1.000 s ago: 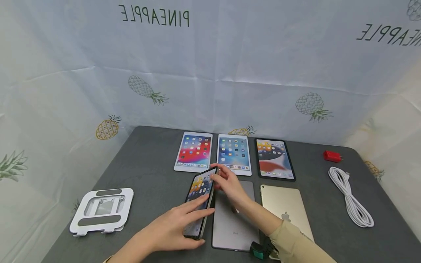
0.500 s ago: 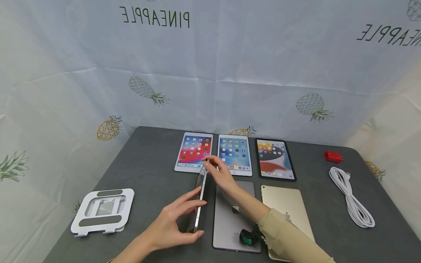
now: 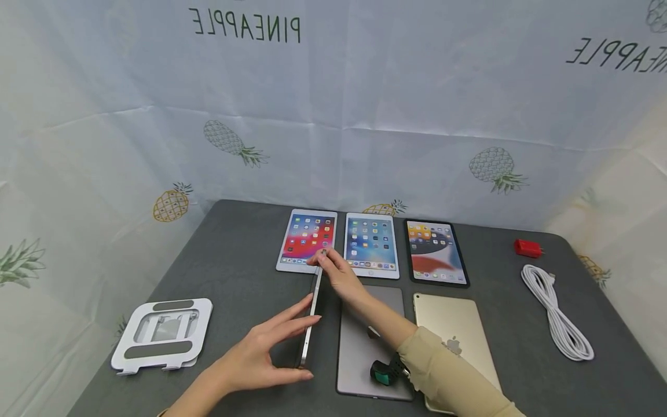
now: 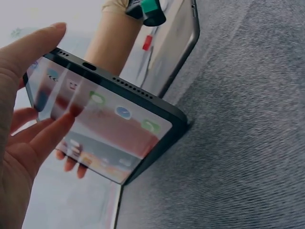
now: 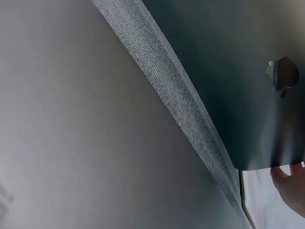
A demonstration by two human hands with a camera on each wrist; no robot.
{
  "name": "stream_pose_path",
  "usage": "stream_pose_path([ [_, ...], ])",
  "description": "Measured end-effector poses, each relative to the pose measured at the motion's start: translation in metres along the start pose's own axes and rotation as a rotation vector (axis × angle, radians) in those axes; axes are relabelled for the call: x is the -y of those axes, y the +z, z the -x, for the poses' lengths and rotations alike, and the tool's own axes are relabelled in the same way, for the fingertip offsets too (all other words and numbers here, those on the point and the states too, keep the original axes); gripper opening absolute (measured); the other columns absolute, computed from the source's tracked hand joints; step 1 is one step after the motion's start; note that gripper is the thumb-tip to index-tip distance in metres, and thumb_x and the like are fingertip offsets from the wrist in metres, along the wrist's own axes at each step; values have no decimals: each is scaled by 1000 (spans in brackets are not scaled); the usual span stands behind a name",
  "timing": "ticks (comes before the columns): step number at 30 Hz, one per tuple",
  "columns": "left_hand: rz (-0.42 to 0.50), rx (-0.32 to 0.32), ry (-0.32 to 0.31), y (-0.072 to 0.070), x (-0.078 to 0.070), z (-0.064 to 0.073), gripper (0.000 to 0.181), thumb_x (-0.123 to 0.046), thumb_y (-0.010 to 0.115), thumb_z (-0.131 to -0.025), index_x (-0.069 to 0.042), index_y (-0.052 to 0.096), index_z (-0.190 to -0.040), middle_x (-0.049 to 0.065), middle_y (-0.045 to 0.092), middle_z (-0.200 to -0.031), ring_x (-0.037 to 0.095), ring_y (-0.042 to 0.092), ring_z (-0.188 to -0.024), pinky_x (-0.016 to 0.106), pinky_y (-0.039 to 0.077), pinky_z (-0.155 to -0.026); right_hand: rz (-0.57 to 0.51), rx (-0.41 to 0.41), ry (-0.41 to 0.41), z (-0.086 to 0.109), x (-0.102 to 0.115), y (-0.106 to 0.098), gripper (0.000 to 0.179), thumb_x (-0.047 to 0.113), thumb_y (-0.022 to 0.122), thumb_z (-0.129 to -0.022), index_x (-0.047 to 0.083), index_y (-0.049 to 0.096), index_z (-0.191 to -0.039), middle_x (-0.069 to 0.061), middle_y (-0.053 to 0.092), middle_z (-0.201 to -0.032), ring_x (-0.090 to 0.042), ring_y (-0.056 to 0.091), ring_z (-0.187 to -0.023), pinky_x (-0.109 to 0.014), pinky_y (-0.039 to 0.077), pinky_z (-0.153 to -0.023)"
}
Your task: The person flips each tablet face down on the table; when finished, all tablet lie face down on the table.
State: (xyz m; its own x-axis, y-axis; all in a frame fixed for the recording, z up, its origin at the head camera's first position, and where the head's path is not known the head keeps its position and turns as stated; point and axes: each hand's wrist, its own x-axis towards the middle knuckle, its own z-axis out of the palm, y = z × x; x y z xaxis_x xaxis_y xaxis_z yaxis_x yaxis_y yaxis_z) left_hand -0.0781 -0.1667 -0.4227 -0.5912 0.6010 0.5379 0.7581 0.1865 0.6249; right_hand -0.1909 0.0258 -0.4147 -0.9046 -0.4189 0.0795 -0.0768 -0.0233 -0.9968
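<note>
A dark-framed tablet (image 3: 306, 346) stands on its long edge on the table, its thin side turned up. My left hand (image 3: 255, 353) grips its near end, thumb at the short edge and fingers over the top side. In the left wrist view, fingers touch the lit screen (image 4: 114, 126), near the port end. My right hand (image 3: 341, 279) pinches the far end. The right wrist view shows the tablet's dark back (image 5: 219, 67) with its apple logo. Just to the right, a grey tablet (image 3: 356, 376) lies face down, partly under my right forearm.
A gold tablet (image 3: 453, 315) lies face down at right. Along the back lie a red-screened white tablet (image 3: 311, 234), a blue-screened one (image 3: 371, 240) and a black-framed one (image 3: 435, 252). A folded white stand (image 3: 195, 336) is left; a red charger (image 3: 528, 248) and coiled white cable (image 3: 554, 318) are right.
The tablet has tipped up from a slant with its screen showing to edge-on. Both hands have shifted slightly left with it, still holding its two ends.
</note>
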Motion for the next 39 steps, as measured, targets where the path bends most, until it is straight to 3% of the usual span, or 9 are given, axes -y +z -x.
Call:
stream_pose_path([
  [5,15,-52,63,-2,-7,-5,80,-14,89,-70,2,50,-138,31,37,-146,23,55,-123,30,53,-87,32,-32,-29,-10,-17,2,29,19,38,-106,-7,53,-108,-22,60,-110,-29,53,-113,-47,37,-105],
  [9,29,-83,90,-4,-17,-11,81,-9,90,-67,3,51,-137,29,39,-146,23,57,-121,31,54,-85,120,-71,-68,-13,-19,5,33,26,39,-106,-3,54,-102,-20,60,-101,-23,53,-96,-36,41,-88],
  [13,39,-99,72,-1,-13,-7,82,-11,90,-67,1,50,-137,27,37,-148,23,52,-126,32,54,-84,250,-120,-88,-16,-17,6,38,37,42,-104,2,53,-94,-10,55,-85,-17,47,-77,-30,38,-70],
  [18,19,-118,14,5,-2,3,82,-19,91,-67,-2,52,-138,29,35,-148,23,46,-133,31,55,-82,344,-154,-64,-16,-12,8,41,51,45,-100,12,47,-84,-1,40,-72,-16,37,-63,-29,29,-58],
  [27,-77,-136,-20,3,-2,7,81,-28,89,-70,-5,52,-138,26,39,-147,30,52,-127,24,52,-86,404,-139,1,-20,-11,9,45,58,46,-96,15,49,-87,-2,43,-74,-18,44,-66,-29,32,-58],
  [34,-269,-73,-122,-7,-1,9,89,-47,85,-70,-11,48,-143,13,39,-152,22,49,-130,21,39,-103,417,-115,17,-23,-11,11,45,58,49,-96,13,50,-89,-3,44,-77,-19,47,-72,-30,35,-62],
  [39,-339,-36,-146,-13,0,10,96,-52,84,-69,-11,44,-146,12,35,-154,22,43,-135,26,42,-103,403,-95,9,-23,-13,12,41,55,50,-97,15,56,-101,-3,53,-91,-19,52,-87,-34,43,-74],
])
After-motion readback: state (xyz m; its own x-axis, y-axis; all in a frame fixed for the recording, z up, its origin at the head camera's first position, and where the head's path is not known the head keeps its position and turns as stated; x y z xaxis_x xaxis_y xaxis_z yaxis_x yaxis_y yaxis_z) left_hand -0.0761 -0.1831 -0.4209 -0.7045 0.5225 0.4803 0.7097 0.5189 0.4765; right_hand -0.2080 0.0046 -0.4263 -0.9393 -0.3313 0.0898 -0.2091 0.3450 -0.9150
